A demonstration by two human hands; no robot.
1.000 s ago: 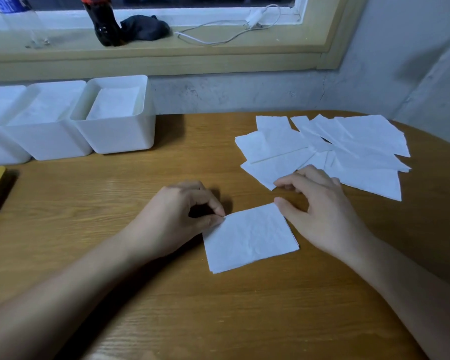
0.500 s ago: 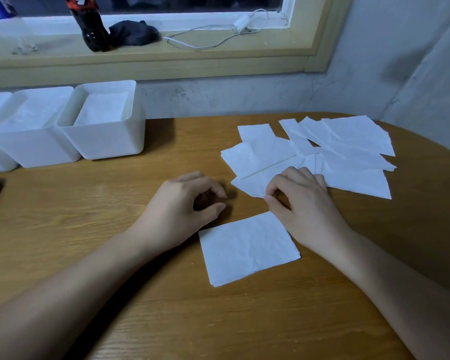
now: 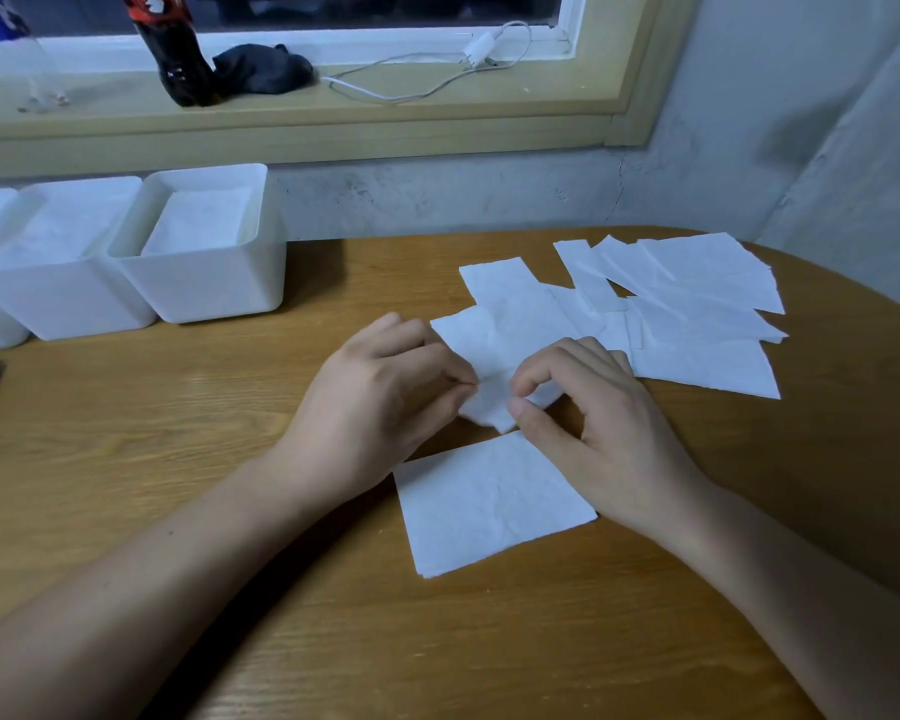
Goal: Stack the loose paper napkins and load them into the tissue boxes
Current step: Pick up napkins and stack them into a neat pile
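Both of your hands are clamped on one napkin [image 3: 489, 407] just beyond the stack [image 3: 489, 506]; your left hand [image 3: 380, 402] pinches its left edge between thumb and forefinger, your right hand [image 3: 609, 433] pinches the right, and the sheet bunches up between them, lifted slightly off the table [image 3: 230, 459]; the stack itself lies flat and squared at the near side, touching neither hand as far as I can tell, and it looks thin, so I judge only a few sheets gathered there; beyond the stack and to its right, the loose napkins [image 3: 697, 314] lie fanned and overlapping, a good many to collect; well to the left of the stack and farther back, the tissue boxes [image 3: 204, 283] stand in a row, touching one another, and the two nearest show white paper inside, so some loading seems done, though how full they are cannot be read; what remains, by my reckoning, is to flatten this sheet onto the stack, bring over the rest of the spread, then carry the pile left to a box.
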